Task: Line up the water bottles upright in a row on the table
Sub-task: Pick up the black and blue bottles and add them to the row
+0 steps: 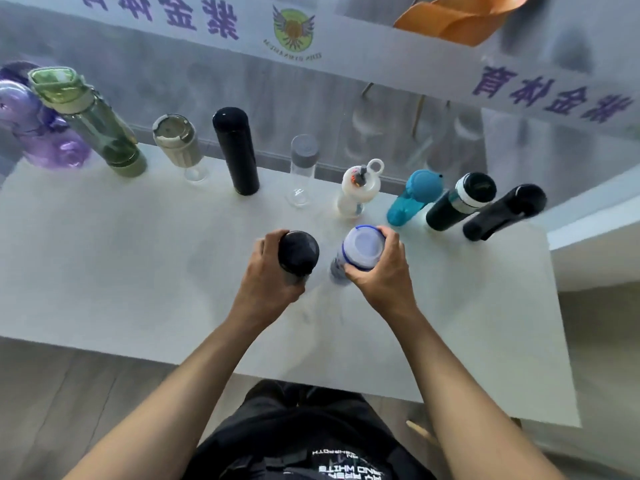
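Several bottles stand upright in a row along the far edge of the white table (138, 258): a purple one (52, 143), a tall green one (100, 129), a beige one (178, 143), a black flask (237, 150), a clear one with a grey cap (303, 168), a white one with a loop lid (358, 190), a teal one (414, 197), a dark one with a white band (459, 202) and a black one (504, 213). My left hand (268, 275) grips a dark bottle (298, 252) at mid-table. My right hand (379, 271) grips a white bottle with a blue-rimmed lid (360, 249) beside it.
A glass wall with a white banner bearing purple characters (346, 46) runs right behind the row. An orange object (460, 19) hangs at the top right. The table's near edge lies just in front of my body, and its right edge is past the black bottle.
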